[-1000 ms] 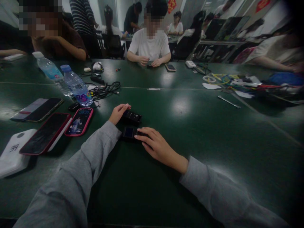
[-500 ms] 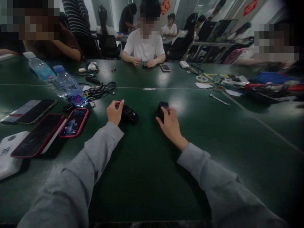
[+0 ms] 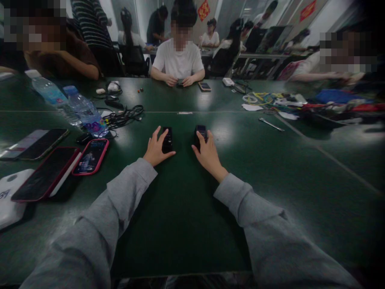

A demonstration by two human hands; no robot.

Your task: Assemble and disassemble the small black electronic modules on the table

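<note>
On the dark green table (image 3: 180, 224) two small black devices with screens stand a hand's width apart. My left hand (image 3: 156, 148) has its fingers spread at the left device (image 3: 168, 134), its fingertips by the left edge and the thumb stretched across the near end. Over the near part of the right device (image 3: 201, 129) lies my right hand (image 3: 209, 152), with its fingers apart. Its fingertips appear to touch the screen side, and the thumb points to the left near corner. My hands cover the near parts of both devices.
To the left are a pink-cased phone (image 3: 90, 157), a dark red phone (image 3: 46, 174), a white box (image 3: 13, 212) and water bottles (image 3: 86, 110). Black cables (image 3: 129, 115) lie behind. A wrench (image 3: 271, 124) and a cable pile (image 3: 300, 102) are at right. A person (image 3: 178, 60) sits opposite.
My left hand has gone from a pinch to spread fingers, and the left device has turned from slanted to nearly straight. My right hand remains at the right device. The view has shifted slightly.
</note>
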